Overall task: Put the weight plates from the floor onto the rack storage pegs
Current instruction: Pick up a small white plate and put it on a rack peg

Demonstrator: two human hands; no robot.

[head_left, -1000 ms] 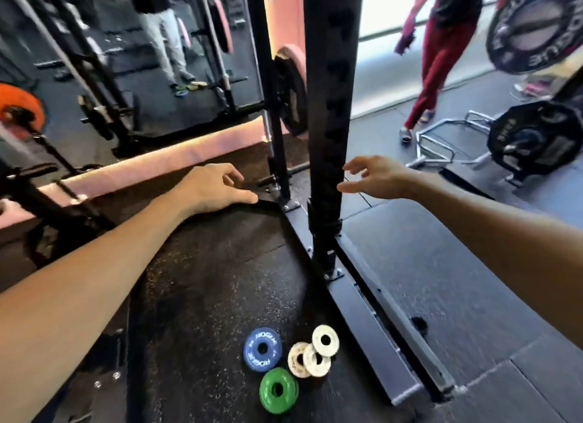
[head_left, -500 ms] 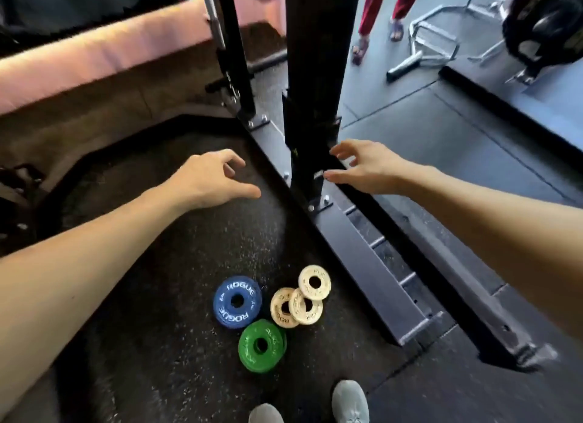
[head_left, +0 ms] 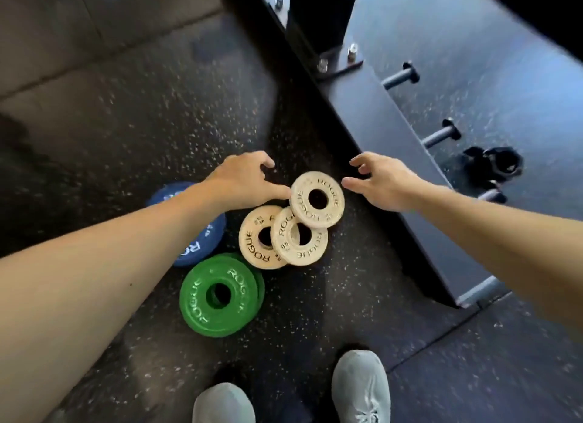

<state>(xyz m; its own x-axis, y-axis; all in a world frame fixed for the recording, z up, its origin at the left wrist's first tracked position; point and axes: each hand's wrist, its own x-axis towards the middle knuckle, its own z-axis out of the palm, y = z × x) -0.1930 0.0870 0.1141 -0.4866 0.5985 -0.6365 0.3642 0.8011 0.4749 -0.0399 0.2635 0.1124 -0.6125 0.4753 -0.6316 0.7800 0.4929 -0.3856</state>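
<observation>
Floor (head_left: 132, 113): black speckled rubber mat, all plates seen lying flat on it, none yet on a peg. Rack base beam (head_left: 388, 145) is seen running diagonally at right, upright bolted on at top; storage pegs (head_left: 440, 135) project from its far side, so short carry is judged for each plate. A dark collar-like item (head_left: 501, 162) is noted by the pegs; type can't be told.

Plates, largest first: blue plate (head_left: 202, 239), mostly hidden under left forearm; green plate (head_left: 220, 296), appears stacked on a second green one, edge only visible. Three cream plates follow, overlapped in a chain: left cream plate (head_left: 252, 249) lowest, middle cream plate (head_left: 299, 243) on it, top cream plate (head_left: 317, 198) leaning on the middle one. Top one is raised off the floor at one edge, so judged easiest first pick.

Left hand (head_left: 243, 183): grip is loosely curled, thumb tip at rim of top cream plate, nothing pinched yet. Right hand (head_left: 381, 183): grip spread, fingers apart, just beside same plate, not touching. Both hands are judged to be bracketing that plate for pickup. Grey shoes (head_left: 362, 388) are seen at bottom edge.
</observation>
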